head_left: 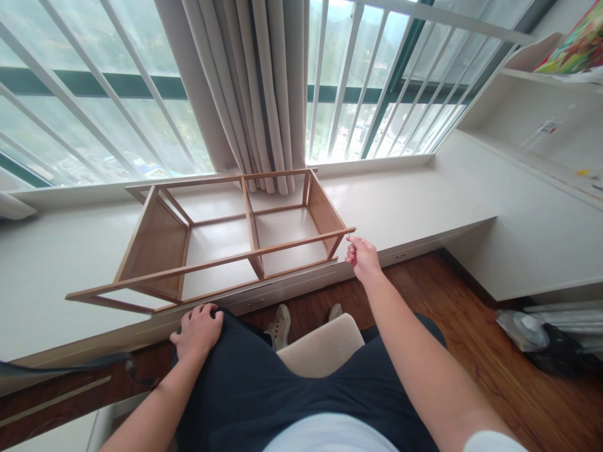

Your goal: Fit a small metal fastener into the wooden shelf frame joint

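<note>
A brown wooden rack frame [251,235] lies on its side on the white window ledge, with panels at both ends and a divider between. At its near right corner, my right hand [362,257] is closed in a pinch. A thin, small metal piece [348,235], perhaps a hex key, shows between those fingertips and the end of the rail; most of it is hidden by the fingers. My left hand [198,329] rests on my left knee, fingers spread and holding nothing, below the frame's front rail.
The white ledge [391,191] runs under barred windows, with a grey curtain [264,88] behind the frame. A beige seat [325,348] shows between my legs. White shelving [527,157] stands at right, and plastic-wrapped items [522,329] lie on the wooden floor.
</note>
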Tool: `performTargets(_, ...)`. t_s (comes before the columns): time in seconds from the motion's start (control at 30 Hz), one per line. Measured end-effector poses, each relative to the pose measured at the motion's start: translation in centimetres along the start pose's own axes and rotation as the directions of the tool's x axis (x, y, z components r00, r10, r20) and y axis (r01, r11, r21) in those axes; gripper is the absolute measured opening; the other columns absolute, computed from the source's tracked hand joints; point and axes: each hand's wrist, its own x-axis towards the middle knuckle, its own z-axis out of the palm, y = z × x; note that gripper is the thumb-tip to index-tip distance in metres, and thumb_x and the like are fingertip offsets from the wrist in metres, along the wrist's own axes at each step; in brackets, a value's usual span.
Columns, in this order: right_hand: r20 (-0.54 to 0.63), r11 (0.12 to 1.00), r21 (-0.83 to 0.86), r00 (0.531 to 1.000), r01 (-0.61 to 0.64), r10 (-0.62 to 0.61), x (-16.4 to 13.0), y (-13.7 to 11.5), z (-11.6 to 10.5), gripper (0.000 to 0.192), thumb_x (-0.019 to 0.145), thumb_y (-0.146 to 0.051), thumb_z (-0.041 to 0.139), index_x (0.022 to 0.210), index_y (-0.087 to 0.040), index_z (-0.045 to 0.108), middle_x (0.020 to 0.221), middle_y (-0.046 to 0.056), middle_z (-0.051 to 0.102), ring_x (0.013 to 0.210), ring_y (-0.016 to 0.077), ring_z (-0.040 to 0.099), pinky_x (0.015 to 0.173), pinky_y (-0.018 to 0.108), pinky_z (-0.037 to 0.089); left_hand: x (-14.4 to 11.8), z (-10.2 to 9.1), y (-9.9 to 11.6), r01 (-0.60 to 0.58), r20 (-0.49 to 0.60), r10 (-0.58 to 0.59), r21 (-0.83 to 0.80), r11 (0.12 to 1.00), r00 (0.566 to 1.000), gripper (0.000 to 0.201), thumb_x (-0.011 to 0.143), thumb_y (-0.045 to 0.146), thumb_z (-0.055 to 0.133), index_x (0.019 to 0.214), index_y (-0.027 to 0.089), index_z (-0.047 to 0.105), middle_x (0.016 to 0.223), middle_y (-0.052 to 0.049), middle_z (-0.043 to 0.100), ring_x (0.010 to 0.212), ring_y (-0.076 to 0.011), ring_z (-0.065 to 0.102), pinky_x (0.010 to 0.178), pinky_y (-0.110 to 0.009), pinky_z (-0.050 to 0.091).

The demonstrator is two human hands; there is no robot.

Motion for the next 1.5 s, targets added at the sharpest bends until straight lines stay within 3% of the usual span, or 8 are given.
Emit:
performTargets(0.07,-0.082,0.965,-0.210,0.981,0.156,-0.177,0.4,0.3,-0.4,0.017,0.078,-0.032,0.073,0.077,-0.022,0.060,0.050,-0.009,0.045,0.044,0.0101,0.035,0.042,0.023,0.032,0.1,0.1,-0.1,-0.002,0.000,0.002,-0.004,1.000,1.000,0.046,0.094,0.046,0.038,0.123,0.027,0.068,0.152,-0.016,0.056,0.139,-0.0411,0.042,0.103,-0.074,0.037)
performTargets(0.17,-0.076,0.798,-0.516,0.911,0.312,-0.405,0.8,0.4,-0.8,0.017,0.080,-0.034,0.069,0.073,-0.021,0.063,0.056,-0.004,0.055,0.052,0.0139,0.046,0.053,0.028,0.039,0.1,0.1,0.0,0.003,-0.004,-0.003,0.006,1.000,1.000,0.046,0.095,0.046,0.037,0.124,0.027,0.068,0.153,-0.016,0.055,0.140,-0.0406,0.043,0.104,-0.073,0.037)
performTargets(0.3,-0.002,0.603,-0.705,0.849,0.374,-0.528,0.7,0.2,-0.6,0.016,0.084,-0.033,0.065,0.072,-0.021,0.064,0.062,-0.002,0.059,0.061,0.0173,0.052,0.065,0.031,0.040,0.1,0.1,0.1,0.009,-0.005,-0.009,0.028,1.000,1.000,0.046,0.094,0.046,0.037,0.123,0.029,0.068,0.152,-0.014,0.056,0.141,-0.0400,0.043,0.106,-0.073,0.037)
performTargets(0.73,0.027,0.507,-0.769,0.812,0.389,-0.583,0.6,1.0,-0.6,0.020,0.088,-0.031,0.061,0.069,-0.024,0.056,0.062,-0.002,0.056,0.060,0.0178,0.046,0.067,0.031,0.036,0.2,0.1,0.1,0.011,0.002,-0.011,0.019,1.000,1.000,0.045,0.095,0.046,0.039,0.123,0.028,0.069,0.152,-0.015,0.056,0.140,-0.0407,0.043,0.106,-0.073,0.037)
performTargets(1.0,0.021,0.490,-0.792,0.818,0.365,-0.574,0.2,0.6,0.0,0.022,0.091,-0.029,0.062,0.070,-0.024,0.055,0.063,-0.002,0.056,0.061,0.0187,0.045,0.066,0.031,0.032,0.0,-0.1,0.2,0.007,0.001,-0.007,0.016,1.000,1.000,0.045,0.095,0.046,0.037,0.123,0.027,0.068,0.152,-0.016,0.056,0.139,-0.0405,0.043,0.104,-0.073,0.037)
performTargets(1.2,0.007,0.423,-0.855,0.822,0.301,-0.569,-0.3,0.6,0.8,0.020,0.094,-0.024,0.063,0.075,-0.024,0.058,0.063,-0.002,0.050,0.061,0.0179,0.039,0.066,0.030,0.024,0.0,-0.2,0.3,0.010,0.016,-0.011,0.033,0.999,1.000,0.047,0.096,0.046,0.034,0.124,0.028,0.067,0.153,-0.014,0.055,0.140,-0.0400,0.043,0.104,-0.073,0.038)
performTargets(1.33,0.026,0.390,-0.874,0.829,0.290,-0.559,-0.2,0.6,1.1,0.018,0.097,-0.025,0.060,0.080,-0.025,0.059,0.064,-0.001,0.051,0.061,0.0182,0.041,0.067,0.030,0.025,-0.1,-0.3,0.3,0.010,0.016,-0.011,0.046,0.999,1.000,0.047,0.096,0.047,0.034,0.124,0.029,0.067,0.153,-0.014,0.055,0.141,-0.0400,0.042,0.105,-0.072,0.038)
performTargets(1.5,0.032,0.468,-0.821,0.846,0.326,-0.532,0.4,0.5,0.7,0.022,0.096,-0.029,0.058,0.075,-0.025,0.052,0.063,-0.001,0.055,0.061,0.0193,0.045,0.064,0.030,0.028,-0.2,-0.4,0.4,0.023,0.026,-0.024,0.052,0.998,0.999,0.047,0.096,0.047,0.035,0.126,0.030,0.066,0.154,-0.013,0.054,0.142,-0.0392,0.043,0.106,-0.070,0.038)
